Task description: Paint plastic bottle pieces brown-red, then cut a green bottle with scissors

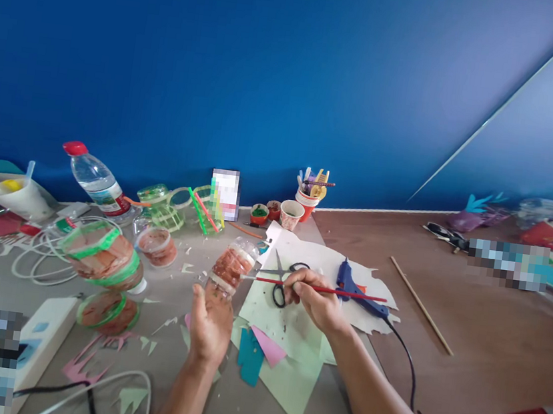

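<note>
Tilted in my left hand point(211, 330) is a clear plastic bottle piece point(233, 267), smeared with brown-red paint and with a pale band around it. My right hand point(310, 295) pinches a red-handled paintbrush point(346, 294), its tip at the side of the bottle piece. Under and beside my right hand lie black-handled scissors point(280, 295) on white paper point(256, 309). A blue glue gun point(348, 279) rests just right of that hand. Paint cups, one with green paint point(259, 214), stand beyond my hands.
Left are painted bottle pieces with green tape point(104, 256), a red-capped water bottle point(101, 182) and a white power strip point(46, 333). A cup of tools point(307, 201) stands by the wall. A wooden stick point(420, 305) lies right. Paper scraps point(250, 357) and cables point(150, 393) are scattered nearby.
</note>
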Demonstrator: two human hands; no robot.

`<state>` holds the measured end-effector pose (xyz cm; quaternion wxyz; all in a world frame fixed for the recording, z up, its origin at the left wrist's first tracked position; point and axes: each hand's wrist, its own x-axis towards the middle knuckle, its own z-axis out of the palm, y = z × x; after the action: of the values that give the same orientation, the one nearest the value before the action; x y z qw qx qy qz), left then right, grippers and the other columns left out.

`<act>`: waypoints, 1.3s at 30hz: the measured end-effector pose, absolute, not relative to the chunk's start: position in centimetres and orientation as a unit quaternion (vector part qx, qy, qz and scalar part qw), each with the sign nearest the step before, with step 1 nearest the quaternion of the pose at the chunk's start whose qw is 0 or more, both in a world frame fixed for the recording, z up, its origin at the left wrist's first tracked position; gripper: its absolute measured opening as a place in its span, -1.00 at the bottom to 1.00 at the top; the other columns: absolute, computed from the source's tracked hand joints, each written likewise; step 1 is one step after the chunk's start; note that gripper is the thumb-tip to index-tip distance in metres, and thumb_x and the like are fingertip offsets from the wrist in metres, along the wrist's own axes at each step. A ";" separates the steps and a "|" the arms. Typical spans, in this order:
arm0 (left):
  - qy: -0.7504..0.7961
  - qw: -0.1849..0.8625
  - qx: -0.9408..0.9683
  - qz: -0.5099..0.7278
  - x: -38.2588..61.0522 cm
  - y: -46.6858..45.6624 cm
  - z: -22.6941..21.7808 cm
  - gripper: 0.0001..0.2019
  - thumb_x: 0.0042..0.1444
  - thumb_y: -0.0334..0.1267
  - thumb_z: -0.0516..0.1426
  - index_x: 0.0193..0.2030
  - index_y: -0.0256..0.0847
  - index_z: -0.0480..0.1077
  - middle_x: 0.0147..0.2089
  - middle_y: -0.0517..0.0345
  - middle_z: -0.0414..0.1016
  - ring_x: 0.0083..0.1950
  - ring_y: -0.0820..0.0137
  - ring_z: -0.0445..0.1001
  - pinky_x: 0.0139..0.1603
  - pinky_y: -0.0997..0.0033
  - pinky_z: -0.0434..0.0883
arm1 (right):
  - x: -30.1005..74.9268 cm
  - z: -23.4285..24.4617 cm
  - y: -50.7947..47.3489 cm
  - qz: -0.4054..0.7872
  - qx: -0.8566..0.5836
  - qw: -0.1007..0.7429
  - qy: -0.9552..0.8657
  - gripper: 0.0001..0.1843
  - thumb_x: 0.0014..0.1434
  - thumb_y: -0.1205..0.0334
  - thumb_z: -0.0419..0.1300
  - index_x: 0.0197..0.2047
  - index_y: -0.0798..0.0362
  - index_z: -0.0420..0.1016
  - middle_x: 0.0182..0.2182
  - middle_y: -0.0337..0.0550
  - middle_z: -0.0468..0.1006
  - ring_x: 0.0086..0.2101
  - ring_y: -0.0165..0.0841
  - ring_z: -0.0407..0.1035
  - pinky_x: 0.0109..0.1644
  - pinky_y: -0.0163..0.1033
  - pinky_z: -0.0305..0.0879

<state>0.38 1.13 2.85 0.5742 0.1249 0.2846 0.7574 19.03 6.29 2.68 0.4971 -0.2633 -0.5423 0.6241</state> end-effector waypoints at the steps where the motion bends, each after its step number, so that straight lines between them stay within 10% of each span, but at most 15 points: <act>1: 0.284 0.576 0.122 0.756 0.4 1.1 2.8 -0.45 0.22 0.21 -0.05 0.03 -0.11 0.52 0.09 0.01 0.57 0.30 0.21 0.35 0.35 0.17 0.20 | 19.0 2.8 6.3 0.626 -0.266 0.503 -0.533 -0.84 0.14 0.16 0.28 -0.35 0.07 0.59 -0.59 -0.18 0.54 -0.58 -0.40 0.36 -0.51 -0.29 0.16; 27: 0.062 0.692 0.048 0.718 -2.3 1.0 1.3 -0.31 0.24 0.19 -0.02 0.33 -0.28 0.24 0.27 -0.22 0.36 0.35 0.00 0.26 0.41 -0.31 -0.10 | 20.2 2.9 7.4 0.589 -0.306 0.533 -0.524 -0.89 0.04 0.25 0.24 -0.41 0.07 0.59 -0.64 -0.22 0.50 -0.60 -0.40 0.30 -0.48 -0.27 0.09; 39: 0.171 0.686 0.036 0.706 -2.2 1.0 1.2 -0.37 0.22 0.25 -0.06 0.19 -0.15 0.42 0.11 -0.09 0.55 0.23 0.15 0.44 0.33 0.02 0.25 | 20.5 3.9 7.8 0.621 -0.257 0.624 -0.398 -0.78 -0.06 0.04 0.35 -0.42 0.00 0.57 -0.64 -0.23 0.45 -0.54 -0.33 0.28 -0.37 -0.16 0.21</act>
<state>-2.21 1.05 1.19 0.6861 0.0361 0.1711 0.7062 20.51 7.85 3.85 0.6241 -0.2573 -0.3981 0.6211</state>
